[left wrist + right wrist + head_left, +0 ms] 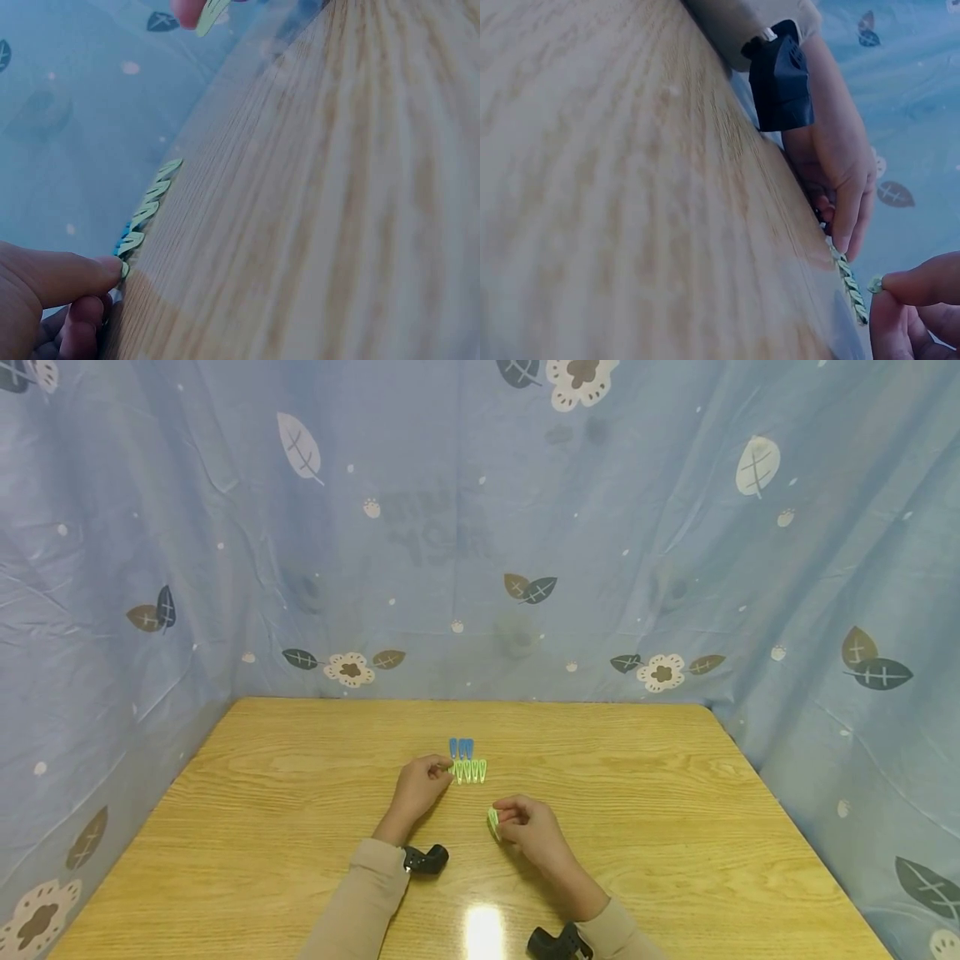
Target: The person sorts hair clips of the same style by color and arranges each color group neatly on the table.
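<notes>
A row of several light-green snap hair clips (471, 772) lies on the wooden table, just below a short row of blue snap hair clips (462, 748). At the left end of the green row, my left hand (422, 783) pinches a green hair clip (124, 269) between thumb and fingers, mostly covered by them. Nearer to me and to the right, my right hand (534, 835) holds another green hair clip (492, 822) by its fingertips, apart from the row. In the right wrist view that clip (875, 284) shows only its end.
The wooden table (660, 793) reaches back to a blue patterned curtain (450, 543) that hangs on three sides. Black wrist cameras sit at the left sleeve (367, 893) and the right sleeve (618, 931). Light glares on the table's front part.
</notes>
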The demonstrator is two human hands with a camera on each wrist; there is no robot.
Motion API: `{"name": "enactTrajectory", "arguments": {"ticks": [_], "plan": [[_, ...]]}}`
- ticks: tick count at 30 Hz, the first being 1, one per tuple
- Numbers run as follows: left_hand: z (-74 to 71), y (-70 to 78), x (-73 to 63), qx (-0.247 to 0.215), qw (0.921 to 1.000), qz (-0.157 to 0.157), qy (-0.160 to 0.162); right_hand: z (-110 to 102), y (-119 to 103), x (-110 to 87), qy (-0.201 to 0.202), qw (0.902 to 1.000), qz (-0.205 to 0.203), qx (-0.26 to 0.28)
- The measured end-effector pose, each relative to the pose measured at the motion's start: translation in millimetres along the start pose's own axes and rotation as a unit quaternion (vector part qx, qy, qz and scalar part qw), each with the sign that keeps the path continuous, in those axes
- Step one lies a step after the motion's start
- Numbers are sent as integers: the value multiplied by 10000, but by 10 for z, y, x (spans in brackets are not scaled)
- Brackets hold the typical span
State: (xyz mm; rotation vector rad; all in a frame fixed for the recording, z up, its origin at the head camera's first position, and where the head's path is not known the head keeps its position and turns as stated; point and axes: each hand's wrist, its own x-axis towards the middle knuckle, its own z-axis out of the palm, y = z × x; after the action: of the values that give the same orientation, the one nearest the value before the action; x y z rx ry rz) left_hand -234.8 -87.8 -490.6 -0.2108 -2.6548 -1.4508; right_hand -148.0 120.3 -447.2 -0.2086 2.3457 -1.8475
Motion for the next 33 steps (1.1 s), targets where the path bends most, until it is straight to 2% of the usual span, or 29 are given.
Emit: {"name": "enactTrajectory", "arguments": {"ticks": [6,15,19,24,33], "plan": [[-10,3,-4,21,10000,2,-18,-7,259,236,346,9991,57,218],[18,-34,-8,40,10000,64,43,-11,337,544,832,9955,207,394],[19,-42,-11,29,9999,108,66,16,354,669,1007,9941,239,312],[15,-43,-10,23,9999,128,61,62,353,792,1252,9921,63,86],[16,-29,9,68,9998,160,85,91,325,887,1500,9878,66,-424]]}}
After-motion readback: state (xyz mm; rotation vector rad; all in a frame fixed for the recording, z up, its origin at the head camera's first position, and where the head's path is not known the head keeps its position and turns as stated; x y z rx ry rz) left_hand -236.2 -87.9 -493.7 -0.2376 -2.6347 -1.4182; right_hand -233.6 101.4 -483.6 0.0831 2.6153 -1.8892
